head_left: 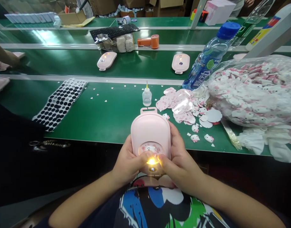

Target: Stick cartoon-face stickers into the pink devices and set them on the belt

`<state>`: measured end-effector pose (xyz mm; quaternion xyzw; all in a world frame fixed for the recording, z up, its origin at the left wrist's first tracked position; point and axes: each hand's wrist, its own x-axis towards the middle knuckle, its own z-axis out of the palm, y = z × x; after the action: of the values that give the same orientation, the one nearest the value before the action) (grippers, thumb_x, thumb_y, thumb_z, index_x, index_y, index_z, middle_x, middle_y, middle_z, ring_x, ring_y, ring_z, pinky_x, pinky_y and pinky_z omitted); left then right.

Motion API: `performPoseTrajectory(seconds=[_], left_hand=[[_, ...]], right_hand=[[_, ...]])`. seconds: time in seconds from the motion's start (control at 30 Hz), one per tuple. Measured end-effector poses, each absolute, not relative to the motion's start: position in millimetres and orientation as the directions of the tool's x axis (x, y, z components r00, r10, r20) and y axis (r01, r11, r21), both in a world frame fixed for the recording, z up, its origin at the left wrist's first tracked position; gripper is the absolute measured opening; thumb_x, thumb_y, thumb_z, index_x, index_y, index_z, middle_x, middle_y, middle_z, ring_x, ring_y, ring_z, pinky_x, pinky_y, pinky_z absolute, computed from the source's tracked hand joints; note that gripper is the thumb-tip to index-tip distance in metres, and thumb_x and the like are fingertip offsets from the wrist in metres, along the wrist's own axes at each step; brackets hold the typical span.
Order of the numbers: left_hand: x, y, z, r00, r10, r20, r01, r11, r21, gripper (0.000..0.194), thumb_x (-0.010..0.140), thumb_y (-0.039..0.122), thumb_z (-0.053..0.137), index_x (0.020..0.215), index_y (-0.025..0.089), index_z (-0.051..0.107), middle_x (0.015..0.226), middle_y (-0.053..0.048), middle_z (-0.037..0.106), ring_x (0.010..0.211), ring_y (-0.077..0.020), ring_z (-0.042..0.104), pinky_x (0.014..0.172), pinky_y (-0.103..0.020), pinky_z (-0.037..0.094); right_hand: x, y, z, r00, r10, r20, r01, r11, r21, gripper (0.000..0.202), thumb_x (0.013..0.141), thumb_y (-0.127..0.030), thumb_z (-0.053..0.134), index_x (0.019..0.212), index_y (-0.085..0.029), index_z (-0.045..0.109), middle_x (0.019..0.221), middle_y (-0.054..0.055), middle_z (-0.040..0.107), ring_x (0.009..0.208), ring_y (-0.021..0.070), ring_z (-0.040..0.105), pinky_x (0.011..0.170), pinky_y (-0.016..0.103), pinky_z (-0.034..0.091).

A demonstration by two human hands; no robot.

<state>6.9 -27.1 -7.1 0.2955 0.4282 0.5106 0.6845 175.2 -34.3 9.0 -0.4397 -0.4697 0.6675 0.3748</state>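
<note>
Holding: both hands share one pink case, up in front of the shirt at the table's near edge.
Case axis: the long way runs out from the body, the loop at the far end, the lit end nearest the person.
Left hand: wrapped around the case's left side, gripping it, thumb bent in over the face.
Right hand: gripping the right side the same way, its thumb angled in from the other side.
Oval: the recessed picture lies between the hands, on the case's near half; both thumb tips meet near its lower rim, the left one overlapping it, so neither hand is clearly nearer.
Light: a yellow glow shows between the thumb tips; its glare hides whether they press or merely rest.
Bottle: a small needle-tipped bottle stands upright just beyond the loop.
Pile: loose ovals and cat-face pieces lie beyond the right hand, nearer to it than to the left.
Dot sheet: flat on the left, well apart from the left hand.
</note>
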Motion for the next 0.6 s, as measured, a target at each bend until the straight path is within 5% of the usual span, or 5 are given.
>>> performPoseTrajectory(seconds=[0.2,0.27,0.43,0.6], left_hand=[[3.5,-37.0,-0.7,0.047,0.939,-0.341,-0.380,0.332,0.863,0.067,0.055,0.025,0.092,0.111,0.022,0.057,0.095,-0.005,0.073,0.081,-0.0216,0.069,0.071,-0.030,0.057],[-2.7,-34.4,1.2,-0.065,0.935,-0.348,-0.367,0.302,0.880,0.064,0.051,0.025,0.093,0.106,0.022,0.059,0.088,-0.004,0.073,0.075,-0.0205,0.070,0.068,-0.029,0.058],[-50.1,3.8,2.9,-0.357,0.900,-0.250,-0.333,0.127,0.934,0.059,0.045,0.023,0.094,0.094,0.022,0.061,0.070,0.003,0.070,0.060,-0.0164,0.067,0.057,-0.024,0.057],[-104.8,43.0,17.0,-0.471,0.861,-0.193,-0.306,0.046,0.951,0.059,0.052,0.024,0.092,0.104,0.024,0.065,0.088,0.002,0.073,0.076,-0.0172,0.068,0.068,-0.025,0.059]], right_hand=[[174.4,-34.4,6.2,-0.420,0.898,-0.135,0.083,-0.110,-0.990,0.094,0.089,-0.023,0.056,0.154,-0.038,-0.010,0.163,0.008,0.008,0.145,0.0327,0.026,0.113,0.059,0.032],[172.5,-30.9,4.8,-0.496,0.867,-0.056,0.081,-0.018,-0.997,0.101,0.083,-0.018,0.059,0.154,-0.037,-0.011,0.162,0.011,0.006,0.145,0.0333,0.027,0.112,0.061,0.032],[180.6,-18.1,-8.4,-0.426,0.889,0.168,0.036,0.202,-0.979,0.084,0.079,-0.017,0.060,0.149,-0.043,0.021,0.151,0.009,0.030,0.124,0.0268,0.054,0.103,0.052,0.047],[222.1,-19.2,-38.4,-0.228,0.937,0.266,0.220,0.316,-0.923,0.054,0.091,-0.024,0.050,0.140,-0.043,0.040,0.137,0.008,0.053,0.112,0.0252,0.065,0.095,0.043,0.056]])
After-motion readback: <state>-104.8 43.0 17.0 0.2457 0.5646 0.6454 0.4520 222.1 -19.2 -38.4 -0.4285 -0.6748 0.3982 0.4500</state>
